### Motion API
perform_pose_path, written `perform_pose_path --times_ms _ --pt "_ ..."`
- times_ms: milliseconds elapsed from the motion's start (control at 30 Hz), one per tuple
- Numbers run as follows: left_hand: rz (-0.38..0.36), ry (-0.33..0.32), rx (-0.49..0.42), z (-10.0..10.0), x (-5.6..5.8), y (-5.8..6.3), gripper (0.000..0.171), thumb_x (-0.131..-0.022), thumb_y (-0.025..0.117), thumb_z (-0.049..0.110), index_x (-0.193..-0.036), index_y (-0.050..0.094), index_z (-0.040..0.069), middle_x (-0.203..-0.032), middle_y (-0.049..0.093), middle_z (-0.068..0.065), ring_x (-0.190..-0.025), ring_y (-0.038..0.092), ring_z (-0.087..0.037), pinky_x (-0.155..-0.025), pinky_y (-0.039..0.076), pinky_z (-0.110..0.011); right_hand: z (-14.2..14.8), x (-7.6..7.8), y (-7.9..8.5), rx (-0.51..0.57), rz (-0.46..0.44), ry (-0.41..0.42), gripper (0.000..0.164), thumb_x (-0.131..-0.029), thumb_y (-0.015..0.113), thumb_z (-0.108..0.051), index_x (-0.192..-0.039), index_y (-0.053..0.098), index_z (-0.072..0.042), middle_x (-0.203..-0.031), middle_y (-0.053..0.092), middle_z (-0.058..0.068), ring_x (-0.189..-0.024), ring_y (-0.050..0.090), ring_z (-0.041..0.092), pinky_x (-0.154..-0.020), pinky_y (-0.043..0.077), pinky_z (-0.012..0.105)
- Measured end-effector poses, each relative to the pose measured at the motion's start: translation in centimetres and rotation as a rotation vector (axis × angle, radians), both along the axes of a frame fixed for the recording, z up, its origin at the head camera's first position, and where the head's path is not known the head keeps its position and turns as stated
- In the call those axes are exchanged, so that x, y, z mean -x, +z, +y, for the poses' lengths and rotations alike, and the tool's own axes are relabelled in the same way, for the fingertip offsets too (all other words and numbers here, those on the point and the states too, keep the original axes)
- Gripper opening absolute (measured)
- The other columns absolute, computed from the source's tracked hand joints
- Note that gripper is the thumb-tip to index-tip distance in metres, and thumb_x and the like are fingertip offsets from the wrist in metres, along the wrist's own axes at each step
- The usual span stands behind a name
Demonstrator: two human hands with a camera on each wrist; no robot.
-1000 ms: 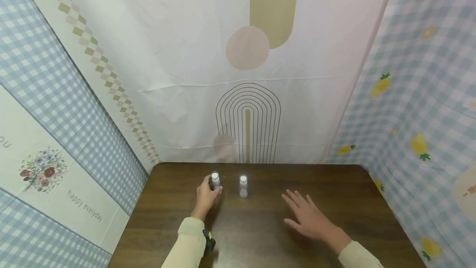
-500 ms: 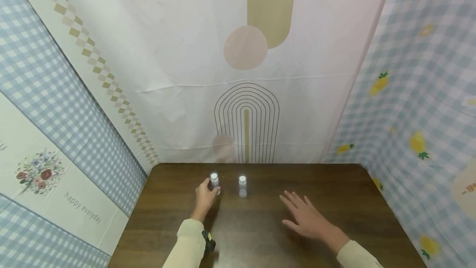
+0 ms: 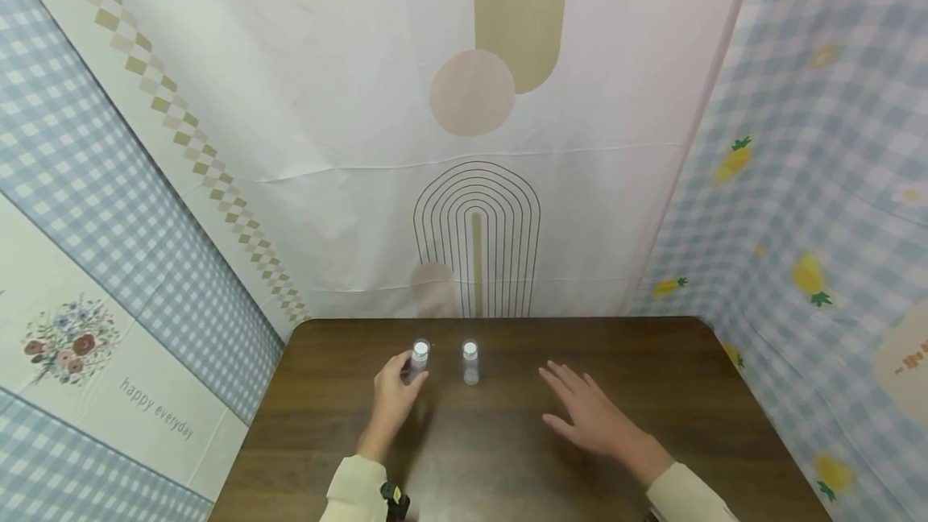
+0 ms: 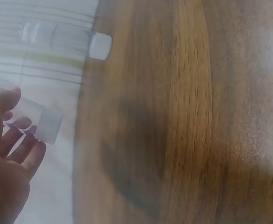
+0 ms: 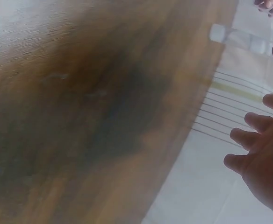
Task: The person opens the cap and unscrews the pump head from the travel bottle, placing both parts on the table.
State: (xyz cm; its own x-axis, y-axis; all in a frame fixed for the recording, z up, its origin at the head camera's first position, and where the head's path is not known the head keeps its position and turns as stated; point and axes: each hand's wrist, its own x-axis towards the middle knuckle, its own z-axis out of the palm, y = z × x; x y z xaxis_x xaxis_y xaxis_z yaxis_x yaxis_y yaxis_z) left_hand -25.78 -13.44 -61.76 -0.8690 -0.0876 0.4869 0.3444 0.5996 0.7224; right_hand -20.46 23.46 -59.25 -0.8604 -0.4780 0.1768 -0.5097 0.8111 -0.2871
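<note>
My left hand (image 3: 394, 391) holds a small clear bottle (image 3: 420, 353) with a bright white top, thumb on one side and fingers on the other. In the left wrist view this bottle (image 4: 49, 125) has a whitish base, which appears lifted off the table. A similar clear bottle (image 3: 471, 362) stands upright on the table just to its right, untouched. My right hand (image 3: 598, 421) is held out over the right side of the table, fingers extended and nothing in it. The right wrist view shows its fingers spread, with the standing bottle (image 5: 239, 39) farther off.
The brown wooden table (image 3: 493, 441) ends at a white patterned cloth (image 3: 348, 232) hung behind it. Blue checked cloths hang on the left (image 3: 174, 216) and right (image 3: 768, 184) sides. A dark device (image 3: 395, 499) is strapped to the left wrist.
My left hand and forearm have drawn slightly back toward me, with the held bottle shifted a little. The standing bottle and right hand keep their places; the whole view has drifted slightly.
</note>
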Motion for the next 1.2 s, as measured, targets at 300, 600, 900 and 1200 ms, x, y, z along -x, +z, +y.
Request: perform_pose_path --times_ms 300,600,900,1200 --pt "0.084 -0.037 0.030 1.3 -1.5 1.5 0.043 -0.074 0.090 0.002 -0.112 0.072 -0.003 -0.099 0.072 -0.016 -0.088 0.073 -0.031 -0.078 0.062 -0.046 -2.0 0.9 2.8 0.042 0.040 0.021 0.077 -0.098 0.067 -0.046 -0.160 0.037 -0.011 -0.165 0.038 0.014 -0.149 0.041 0.036 -0.117 0.033 0.066" --pt "0.188 -0.129 0.041 3.4 -2.4 2.5 0.045 -0.069 0.091 -0.001 -0.110 0.073 -0.002 -0.095 0.071 -0.013 -0.082 0.070 -0.025 -0.073 0.062 -0.042 -3.7 1.6 5.1 0.106 0.102 0.099 0.081 -0.093 0.075 -0.042 -0.158 0.039 -0.010 -0.163 0.040 0.013 -0.143 0.048 0.036 -0.114 0.043 0.055" --pt "0.241 -0.206 0.088 5.6 -3.1 2.9 0.048 -0.067 0.093 0.001 -0.111 0.073 0.000 -0.095 0.069 -0.010 -0.082 0.069 -0.022 -0.072 0.061 -0.035 -5.4 2.0 7.1 0.231 0.037 0.135 0.087 -0.088 0.080 -0.039 -0.159 0.037 -0.011 -0.160 0.044 0.013 -0.145 0.047 0.033 -0.116 0.042 0.052" --pt "0.291 -0.260 0.126 7.2 -3.7 3.6 0.051 -0.067 0.094 0.004 -0.113 0.073 0.000 -0.097 0.069 -0.008 -0.086 0.068 -0.023 -0.076 0.060 -0.033 -7.0 2.3 8.7 0.347 0.029 0.201 0.081 -0.084 0.085 -0.032 -0.151 0.046 -0.006 -0.146 0.057 0.012 -0.125 0.062 0.030 -0.104 0.053 0.048"
